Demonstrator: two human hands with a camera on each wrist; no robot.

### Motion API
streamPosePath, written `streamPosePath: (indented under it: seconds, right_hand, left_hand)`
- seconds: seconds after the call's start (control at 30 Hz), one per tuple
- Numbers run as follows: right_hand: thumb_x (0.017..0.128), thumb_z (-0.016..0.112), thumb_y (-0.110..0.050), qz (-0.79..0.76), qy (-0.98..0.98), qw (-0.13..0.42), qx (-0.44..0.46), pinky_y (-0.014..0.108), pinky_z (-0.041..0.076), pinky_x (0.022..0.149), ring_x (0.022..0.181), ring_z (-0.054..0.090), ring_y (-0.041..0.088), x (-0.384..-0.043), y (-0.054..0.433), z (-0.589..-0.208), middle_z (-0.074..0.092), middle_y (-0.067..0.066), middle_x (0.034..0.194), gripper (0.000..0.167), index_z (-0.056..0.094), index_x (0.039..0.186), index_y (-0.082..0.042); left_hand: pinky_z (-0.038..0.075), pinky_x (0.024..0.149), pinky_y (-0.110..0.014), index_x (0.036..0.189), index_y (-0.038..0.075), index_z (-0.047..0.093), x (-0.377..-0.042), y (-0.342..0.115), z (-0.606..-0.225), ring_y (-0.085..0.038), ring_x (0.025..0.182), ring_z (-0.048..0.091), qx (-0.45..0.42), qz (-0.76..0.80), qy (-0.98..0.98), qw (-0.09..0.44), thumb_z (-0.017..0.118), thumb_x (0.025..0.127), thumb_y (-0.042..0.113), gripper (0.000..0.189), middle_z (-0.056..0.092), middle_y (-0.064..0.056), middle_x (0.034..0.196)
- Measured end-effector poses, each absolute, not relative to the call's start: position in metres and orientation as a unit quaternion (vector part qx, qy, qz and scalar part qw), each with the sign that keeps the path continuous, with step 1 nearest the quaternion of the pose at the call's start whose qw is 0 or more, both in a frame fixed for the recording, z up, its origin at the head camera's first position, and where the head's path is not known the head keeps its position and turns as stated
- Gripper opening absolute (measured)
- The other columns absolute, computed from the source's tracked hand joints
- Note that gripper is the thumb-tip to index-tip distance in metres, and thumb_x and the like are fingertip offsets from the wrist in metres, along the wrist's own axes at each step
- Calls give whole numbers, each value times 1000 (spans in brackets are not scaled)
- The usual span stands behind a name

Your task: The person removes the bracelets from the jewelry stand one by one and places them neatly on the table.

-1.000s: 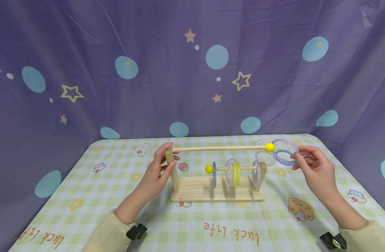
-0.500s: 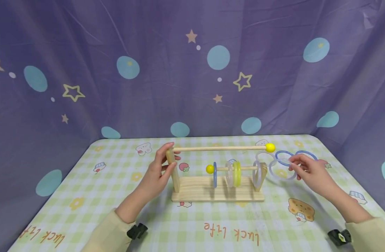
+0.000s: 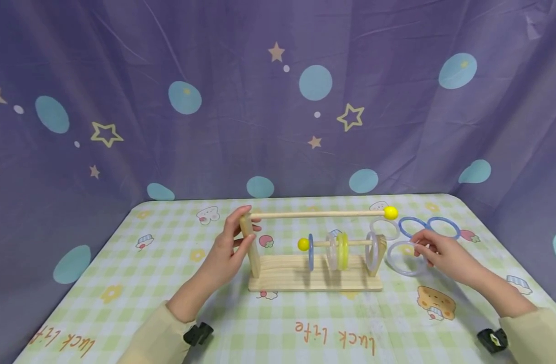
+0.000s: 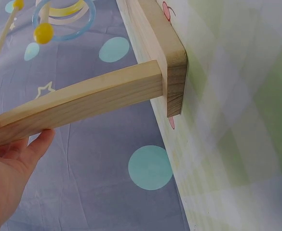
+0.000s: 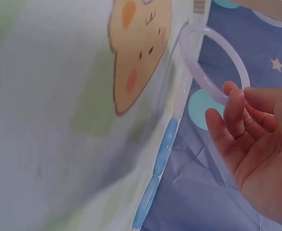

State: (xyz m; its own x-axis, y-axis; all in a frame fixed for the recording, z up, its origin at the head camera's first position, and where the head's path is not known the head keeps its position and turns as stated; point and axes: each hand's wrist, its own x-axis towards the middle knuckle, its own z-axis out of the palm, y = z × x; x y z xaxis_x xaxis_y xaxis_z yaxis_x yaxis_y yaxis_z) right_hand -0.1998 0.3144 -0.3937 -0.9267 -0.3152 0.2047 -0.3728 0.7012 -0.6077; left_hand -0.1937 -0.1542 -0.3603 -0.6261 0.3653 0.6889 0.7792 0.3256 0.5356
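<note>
Ring (image 5: 197,69) pinched by right hand (image 3: 443,255), lower in head view than before; left hand (image 3: 227,247) grips wooden post (image 4: 83,101).

Left wrist view clips your left hand (image 4: 6,180) and the post (image 4: 78,102); your right hand (image 3: 448,258) hides part of the near-right pale ring (image 3: 393,269).

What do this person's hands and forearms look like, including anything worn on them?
The left hand and right hand are bare, without gloves. The left sleeve and right sleeve are plain pale cream, ending near the wrists. A small black device sits by each cuff, left device and right device; no cables show.
</note>
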Motion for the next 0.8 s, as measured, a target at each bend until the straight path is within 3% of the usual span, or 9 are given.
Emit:
streamPosePath:
  seconds: [0.27,0.8]
  right_hand:
    - [94,61,-1,295,-932,50,203,24,45,48,54,49,7,-210,317,-397,64,1,82,9,64,103,-1]
    - [87,72,-5,256,-943,54,207,25,43,56,63,47,7,-233,322,-418,63,-5,81,7,67,89,-10]
  left_hand:
    - [58,77,-39,143,8,28,-194,-154,-361,-31,102,64,-367,-451,-780,230,54,92,-15,62,58,-15,119]
    - [59,76,-39,144,8,28,-194,-154,-360,-31,102,64,-373,-444,-780,235,54,91,-17,64,58,-15,120]
